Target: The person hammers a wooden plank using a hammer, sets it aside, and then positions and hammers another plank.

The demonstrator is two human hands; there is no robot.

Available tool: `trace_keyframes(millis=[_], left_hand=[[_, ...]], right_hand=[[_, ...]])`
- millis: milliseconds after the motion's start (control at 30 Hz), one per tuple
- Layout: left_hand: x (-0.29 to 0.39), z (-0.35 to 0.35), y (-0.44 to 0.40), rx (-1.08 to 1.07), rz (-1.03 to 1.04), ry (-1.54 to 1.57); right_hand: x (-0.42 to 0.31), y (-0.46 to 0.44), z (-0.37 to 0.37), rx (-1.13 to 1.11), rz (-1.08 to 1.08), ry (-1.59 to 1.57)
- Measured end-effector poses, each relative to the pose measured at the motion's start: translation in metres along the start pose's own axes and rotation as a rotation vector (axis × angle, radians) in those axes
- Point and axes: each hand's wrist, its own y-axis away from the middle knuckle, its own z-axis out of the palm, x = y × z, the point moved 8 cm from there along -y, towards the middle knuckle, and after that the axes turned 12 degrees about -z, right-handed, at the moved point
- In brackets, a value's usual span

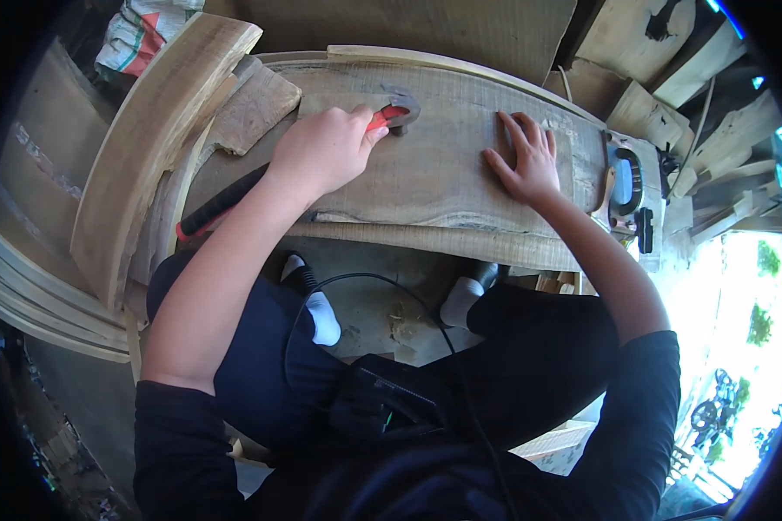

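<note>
My left hand [323, 149] is closed around a red and black hammer [397, 115], near its head, which rests over the wooden board [443, 165]. The black handle runs back beneath my forearm toward the lower left. My right hand [528, 165] lies on the same board to the right, fingers spread, holding nothing. Between the two hands the board's bare grain shows.
Thick planks [148, 148] lean at the left beside a rough wood piece [256, 108]. A blue and black tool [626, 181] lies at the board's right end. Wood offcuts [643, 117] are piled at the upper right. A black cable [365, 275] hangs over my legs.
</note>
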Motion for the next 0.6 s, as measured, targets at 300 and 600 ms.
trace_keyframes(millis=[300,600], left_hand=[[-0.012,0.004,0.029,-0.082,0.028,-0.024],[-0.01,0.01,0.049,-0.176,0.073,0.014]], right_hand=[[0.006,-0.004,0.0,0.014,0.005,-0.004],[0.007,-0.002,0.003,0.025,0.014,0.028]])
